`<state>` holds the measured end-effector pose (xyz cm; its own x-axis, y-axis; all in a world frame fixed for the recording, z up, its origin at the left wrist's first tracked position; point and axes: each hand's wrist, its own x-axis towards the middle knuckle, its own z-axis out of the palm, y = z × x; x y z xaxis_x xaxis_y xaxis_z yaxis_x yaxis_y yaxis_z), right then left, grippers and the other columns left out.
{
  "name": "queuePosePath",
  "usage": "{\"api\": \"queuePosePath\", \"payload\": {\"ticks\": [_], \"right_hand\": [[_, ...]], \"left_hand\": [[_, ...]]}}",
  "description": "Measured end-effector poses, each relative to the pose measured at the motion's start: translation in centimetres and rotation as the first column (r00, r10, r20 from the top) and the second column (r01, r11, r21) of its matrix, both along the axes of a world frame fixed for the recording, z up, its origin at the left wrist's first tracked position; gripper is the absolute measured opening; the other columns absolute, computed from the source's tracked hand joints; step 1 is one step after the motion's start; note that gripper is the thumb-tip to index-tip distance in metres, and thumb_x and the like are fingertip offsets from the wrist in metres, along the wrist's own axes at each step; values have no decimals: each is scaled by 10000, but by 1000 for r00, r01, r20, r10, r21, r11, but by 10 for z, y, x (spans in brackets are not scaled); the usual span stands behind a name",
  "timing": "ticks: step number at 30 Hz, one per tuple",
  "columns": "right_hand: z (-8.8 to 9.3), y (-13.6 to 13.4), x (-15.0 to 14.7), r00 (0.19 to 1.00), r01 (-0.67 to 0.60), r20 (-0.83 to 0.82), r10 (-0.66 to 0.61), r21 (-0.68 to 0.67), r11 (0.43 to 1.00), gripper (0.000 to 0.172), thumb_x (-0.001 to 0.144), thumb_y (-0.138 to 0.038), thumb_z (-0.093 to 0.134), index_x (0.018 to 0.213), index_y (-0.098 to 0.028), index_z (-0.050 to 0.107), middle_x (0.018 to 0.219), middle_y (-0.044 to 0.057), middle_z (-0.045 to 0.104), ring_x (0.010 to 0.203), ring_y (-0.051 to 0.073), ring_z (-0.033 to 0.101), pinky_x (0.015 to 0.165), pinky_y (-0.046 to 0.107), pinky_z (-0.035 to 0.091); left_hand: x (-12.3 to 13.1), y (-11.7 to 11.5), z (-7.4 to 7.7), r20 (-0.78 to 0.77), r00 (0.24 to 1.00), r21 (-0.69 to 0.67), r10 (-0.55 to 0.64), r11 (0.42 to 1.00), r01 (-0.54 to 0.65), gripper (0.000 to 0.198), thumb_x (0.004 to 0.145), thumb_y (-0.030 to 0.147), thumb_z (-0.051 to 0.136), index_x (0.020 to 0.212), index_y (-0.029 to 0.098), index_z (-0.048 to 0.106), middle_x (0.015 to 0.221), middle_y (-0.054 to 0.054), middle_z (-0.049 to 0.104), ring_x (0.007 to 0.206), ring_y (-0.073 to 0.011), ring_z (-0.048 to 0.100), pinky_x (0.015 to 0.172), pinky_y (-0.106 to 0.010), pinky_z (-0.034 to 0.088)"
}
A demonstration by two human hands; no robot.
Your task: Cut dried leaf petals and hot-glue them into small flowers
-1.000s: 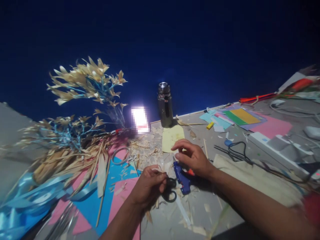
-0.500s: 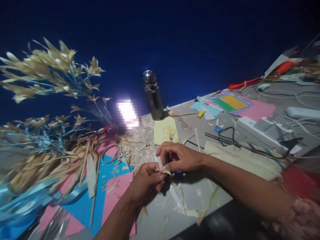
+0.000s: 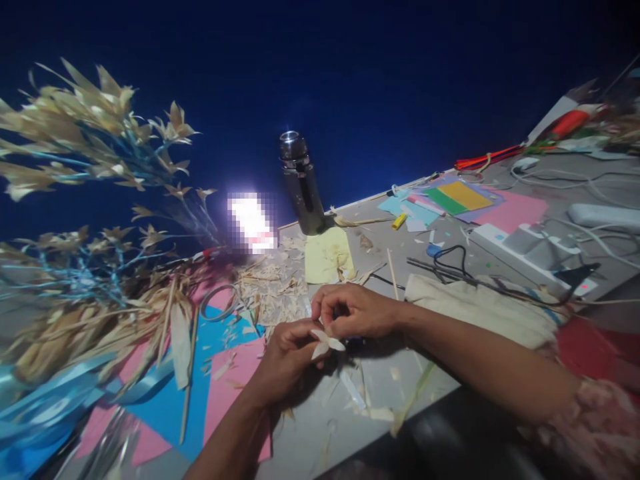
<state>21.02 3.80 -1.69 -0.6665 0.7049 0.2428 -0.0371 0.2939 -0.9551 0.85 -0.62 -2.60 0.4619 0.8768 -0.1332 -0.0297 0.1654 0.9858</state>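
The left hand (image 3: 293, 350) pinches a small pale flower (image 3: 329, 343), one petal pointing right, just below the right hand (image 3: 357, 311), whose bent fingers hide whether they grip it.

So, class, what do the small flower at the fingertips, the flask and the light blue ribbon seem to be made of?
Small flower: perhaps dried husk, matte; its petals look pale, thin and papery. Flask: probably metal; the cap gleams like polished steel, the body is darker. Light blue ribbon: likely satin or plastic, glossy; bright highlights run along its smooth folds.
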Motion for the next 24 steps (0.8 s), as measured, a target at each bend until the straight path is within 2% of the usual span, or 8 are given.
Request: {"api": "queuePosePath", "payload": {"ticks": [3,6,8,10,13,18,24], "right_hand": [[1,0,-1,1000,14,3,-14,-80,997,72,686,-121,694,656,-168,648,970,35,666,903,180,610,794,290,449],[5,2,0,997,63,-32,-73,-233,970,80,726,-230,726,707,-165,684,918,38,680,828,171,609,764,290,449],[8,4,2,986,135,-46,-161,-345,929,186,757,-340,749,806,-165,710,763,4,643,665,135,546,639,262,410],[9,7,4,965,220,-42,-260,-412,884,279,752,-414,764,860,-163,710,614,-47,544,532,100,428,524,236,314],[10,10,5,936,305,-33,-350,-420,855,292,715,-420,778,810,-156,696,557,-63,503,489,85,385,480,227,262],[13,9,4,944,289,-23,-328,-419,861,242,719,-393,741,755,-161,682,524,-72,478,454,77,347,454,229,231],[11,9,4,940,324,21,-341,-367,872,203,715,-358,732,730,-163,678,569,-49,530,514,93,409,486,233,280]], "left_hand": [[-1,2,4,-42,999,47,-5,999,7,260,774,355,833,635,142,775,539,-29,591,519,-132,524,544,-277,434],[-2,4,2,-22,999,4,45,999,-45,217,723,286,858,603,143,748,590,-33,613,535,-127,536,538,-262,412],[-3,4,-2,22,995,-80,94,993,-92,192,660,239,883,601,144,726,590,-23,620,519,-113,522,532,-250,387],[-4,4,-5,83,986,-170,145,977,-129,219,629,249,896,606,146,704,528,-5,595,484,-102,492,534,-246,368],[-5,4,-8,156,971,-240,183,960,-142,311,601,316,935,608,137,680,453,8,550,467,-93,466,553,-240,344],[-4,3,-7,274,952,-298,134,953,-48,418,584,403,969,614,117,665,462,12,519,467,-74,413,550,-241,315],[-1,5,-7,371,904,-338,215,937,-84,389,621,337,960,570,113,647,491,10,519,488,-61,412,556,-226,314]]}}
